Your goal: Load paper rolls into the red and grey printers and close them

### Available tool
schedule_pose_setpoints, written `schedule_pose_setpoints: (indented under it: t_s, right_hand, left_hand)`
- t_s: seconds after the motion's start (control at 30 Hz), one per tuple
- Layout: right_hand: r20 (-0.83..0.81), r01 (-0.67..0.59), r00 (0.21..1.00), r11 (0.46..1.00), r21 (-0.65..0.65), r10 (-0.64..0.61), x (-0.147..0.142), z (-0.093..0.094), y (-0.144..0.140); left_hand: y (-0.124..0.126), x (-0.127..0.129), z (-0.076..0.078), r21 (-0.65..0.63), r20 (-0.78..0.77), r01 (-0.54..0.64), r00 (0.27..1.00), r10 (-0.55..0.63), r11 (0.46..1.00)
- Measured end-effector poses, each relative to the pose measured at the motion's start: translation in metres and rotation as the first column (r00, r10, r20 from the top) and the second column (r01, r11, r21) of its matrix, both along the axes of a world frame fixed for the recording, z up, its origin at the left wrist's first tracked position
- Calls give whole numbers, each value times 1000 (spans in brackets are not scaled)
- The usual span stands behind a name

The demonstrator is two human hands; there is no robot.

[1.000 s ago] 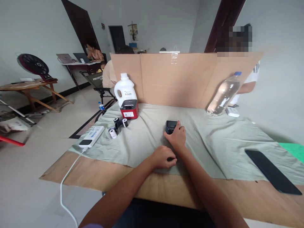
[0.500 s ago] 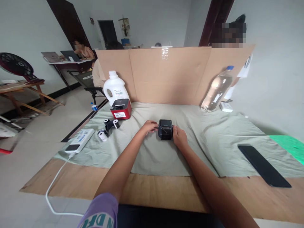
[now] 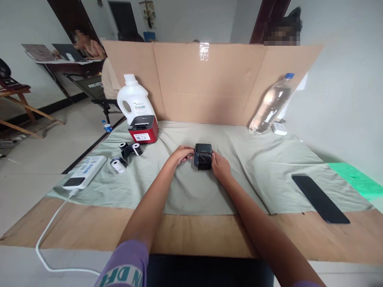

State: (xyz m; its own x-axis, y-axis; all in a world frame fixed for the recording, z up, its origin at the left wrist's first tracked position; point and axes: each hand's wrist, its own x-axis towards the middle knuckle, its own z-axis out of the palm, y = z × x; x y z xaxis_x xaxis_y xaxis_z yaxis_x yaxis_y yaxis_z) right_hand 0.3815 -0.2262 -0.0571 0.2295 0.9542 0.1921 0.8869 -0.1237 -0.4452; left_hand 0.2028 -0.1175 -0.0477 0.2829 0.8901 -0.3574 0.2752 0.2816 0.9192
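Observation:
A small boxy black device, which looks like a portable printer point(image 3: 203, 156), stands on the grey-green cloth in the middle. My left hand point(image 3: 182, 154) is at its left side, fingers curled with the tips at the edge. From the right, my right hand point(image 3: 220, 164) grips the other side, thumb toward me. Several paper rolls with black wrapping point(image 3: 119, 164) lie to the left on the cloth. Behind them sits a red and black box-shaped machine point(image 3: 143, 130) with a white label.
A white detergent bottle point(image 3: 136, 101) stands behind the red machine. A white power strip point(image 3: 85, 173) with a cable lies at the left, a black phone point(image 3: 320, 198) at the right. A large water bottle point(image 3: 271, 105) leans against the cardboard screen point(image 3: 206, 87). People sit beyond.
The view has shifted, so most things appear a little further left and higher. Both hands stay at the sides of the black printer.

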Motion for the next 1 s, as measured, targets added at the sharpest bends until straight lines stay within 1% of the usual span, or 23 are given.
schedule_pose_setpoints:
  t_s: [0.13, 0.3, 0.5, 0.6, 0.73, 0.8, 0.9, 1.0]
  right_hand:
    - [24, 8, 1000, 1000, -10, -7, -2, 1, -1]
    - [12, 14, 1000, 1000, -8, -14, -2, 0, -1]
    - [45, 0, 999, 1000, -13, 1, 0, 0, -1]
    - [48, -3, 999, 1000, -21, 4, 1, -1, 0]
    - [49, -3, 999, 1000, -21, 4, 1, -1, 0]
    - [49, -4, 999, 1000, -21, 5, 1, -1, 0]
    - [51, -5, 999, 1000, -25, 7, 0, 0, 0]
    - [48, -17, 999, 999, -27, 18, 0, 1, 0]
  left_hand:
    - [-1, 3, 0, 19, -31, -7, 999, 7, 1000]
    - [-7, 8, 3, 82, -80, -15, 997, 21, 997]
    - [-10, 2, 14, 177, -117, 23, 993, -2, 984]
    - [-6, -1, 22, 251, -102, 59, 994, -34, 966]
    - [-2, -4, 27, 380, -89, 191, 981, -170, 905]
    - [-3, -5, 29, 372, -91, 224, 975, -205, 901]
    - [-5, -6, 31, 315, -100, 189, 981, -165, 930]
    - [-6, -8, 35, 292, -109, 174, 983, -148, 941]
